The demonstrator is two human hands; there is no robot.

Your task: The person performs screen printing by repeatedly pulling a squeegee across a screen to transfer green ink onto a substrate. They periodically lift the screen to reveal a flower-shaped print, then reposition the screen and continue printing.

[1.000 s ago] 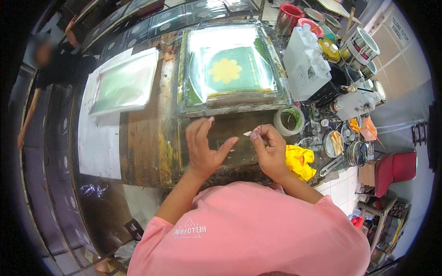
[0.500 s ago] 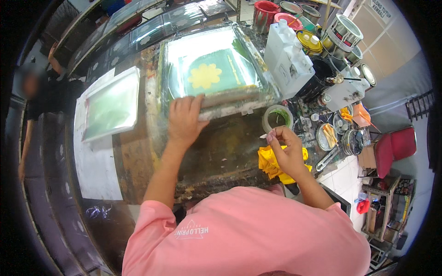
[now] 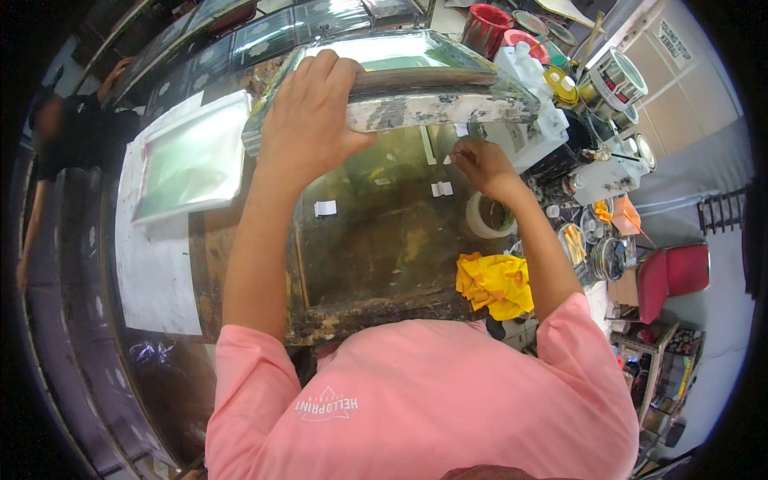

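Screen-print wkshop: framed screen (image 3: 444, 110), misc. paint tins (image 3: 614, 82), jugs (image 3: 602, 184) & stained wkbench (image 3: 368, 268).

Well right of the right fingers (image 3: 464, 154), a red chair (image 3: 689, 268), a pale wall (image 3: 680, 182) and a dark wall rack (image 3: 724, 210); lower right of them, a wooden stand (image 3: 654, 346). Beyond the left fingers (image 3: 322, 68), dark shelving (image 3: 266, 38) with bright reflections.

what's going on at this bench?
The left hand holds the near edge of a frame, which is tilted up off the table. The right hand pinches a small white piece over the table, between thumb and fingers. White tabs lie on the table below the raised edge. A yellow cloth and a round tub are near the right forearm. Another person stands off to the left.
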